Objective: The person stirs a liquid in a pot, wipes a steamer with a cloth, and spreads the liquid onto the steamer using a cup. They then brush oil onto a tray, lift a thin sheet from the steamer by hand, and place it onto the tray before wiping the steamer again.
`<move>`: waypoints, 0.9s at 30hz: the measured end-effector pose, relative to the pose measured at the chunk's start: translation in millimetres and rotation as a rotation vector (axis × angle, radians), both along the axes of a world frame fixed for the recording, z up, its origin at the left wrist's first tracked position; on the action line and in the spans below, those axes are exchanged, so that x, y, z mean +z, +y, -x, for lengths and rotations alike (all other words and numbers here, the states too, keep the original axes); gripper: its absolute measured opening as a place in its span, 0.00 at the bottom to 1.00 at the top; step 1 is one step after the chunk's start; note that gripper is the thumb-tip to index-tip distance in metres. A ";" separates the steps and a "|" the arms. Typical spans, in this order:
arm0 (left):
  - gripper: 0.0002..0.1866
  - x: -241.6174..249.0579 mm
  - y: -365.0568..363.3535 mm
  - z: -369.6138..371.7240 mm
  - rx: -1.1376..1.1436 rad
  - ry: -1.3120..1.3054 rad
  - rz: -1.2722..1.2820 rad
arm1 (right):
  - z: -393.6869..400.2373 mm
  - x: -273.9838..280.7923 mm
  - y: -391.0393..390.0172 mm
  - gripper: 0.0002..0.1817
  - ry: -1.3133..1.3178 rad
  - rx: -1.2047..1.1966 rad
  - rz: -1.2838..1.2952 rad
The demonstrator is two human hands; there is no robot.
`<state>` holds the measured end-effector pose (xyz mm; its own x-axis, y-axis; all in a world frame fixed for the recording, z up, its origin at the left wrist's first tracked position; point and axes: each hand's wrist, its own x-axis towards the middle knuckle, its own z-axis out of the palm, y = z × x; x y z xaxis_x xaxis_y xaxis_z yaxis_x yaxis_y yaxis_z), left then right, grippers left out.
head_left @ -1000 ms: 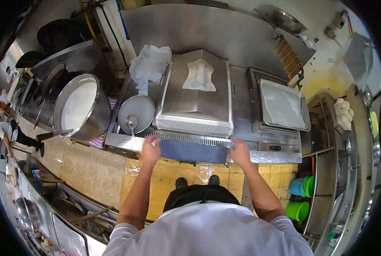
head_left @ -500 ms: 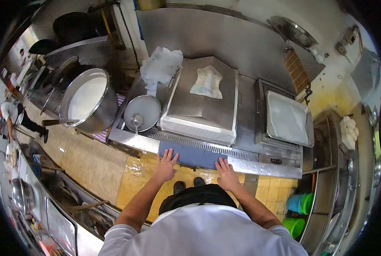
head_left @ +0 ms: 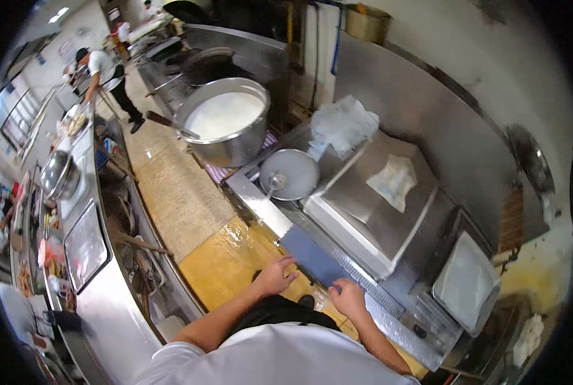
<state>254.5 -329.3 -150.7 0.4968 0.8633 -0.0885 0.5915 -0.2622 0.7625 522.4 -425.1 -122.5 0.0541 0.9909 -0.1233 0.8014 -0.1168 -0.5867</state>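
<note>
My left hand hovers by the front edge of the steel counter, fingers loosely bent, holding nothing visible. My right hand is at the counter edge, its fingers curled near the blue-grey strip; what is under them is hidden. Behind the strip stands a covered steel box with a damp cloth on top. A round pan with a ladle in it sits to the left of the box. At the right lies a tray with a pale sheet.
A large pot of white liquid stands at the upper left, a handle across its rim. Crumpled translucent plastic lies behind the pan. Another person stands at the far-left counter, which holds a metal bowl.
The view has turned left, so the counter now runs diagonally. My left hand has come off the strip, and the fingers of both hands, spread before, are now bent.
</note>
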 end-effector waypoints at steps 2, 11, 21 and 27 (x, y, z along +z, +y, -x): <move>0.23 11.1 5.2 18.3 0.089 -0.095 0.001 | 22.2 9.2 29.8 0.15 0.068 0.078 -0.068; 0.15 84.5 125.9 166.4 0.428 -0.308 0.081 | 223.6 98.1 232.7 0.16 0.262 0.464 -0.138; 0.11 134.1 267.5 347.0 0.661 -0.510 0.026 | 487.8 266.0 468.0 0.27 0.128 0.765 -0.764; 0.11 134.4 302.7 349.6 0.598 -0.638 -0.015 | 501.7 256.9 553.6 0.15 -0.131 0.883 -0.596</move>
